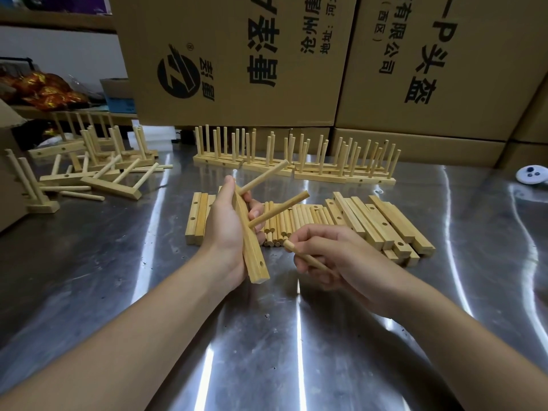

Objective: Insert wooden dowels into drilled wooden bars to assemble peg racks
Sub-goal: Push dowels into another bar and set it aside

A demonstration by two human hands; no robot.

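My left hand (225, 229) grips a drilled wooden bar (252, 250) above the steel table (118, 277). Two dowels (278, 209) stick out of the bar toward the upper right. One open hole shows near the bar's near end. My right hand (335, 256) pinches a loose dowel (299, 253), its tip pointing up-left, a short way right of the bar. Behind the hands lie a pile of loose dowels (299, 216) and undrilled-looking and drilled bars (385, 223).
Finished peg racks (296, 161) stand in rows at the back. More racks (98, 161) lie jumbled at the left, with stray dowels. Large cardboard boxes (267, 60) wall off the rear. A white controller (532, 175) lies at the right edge.
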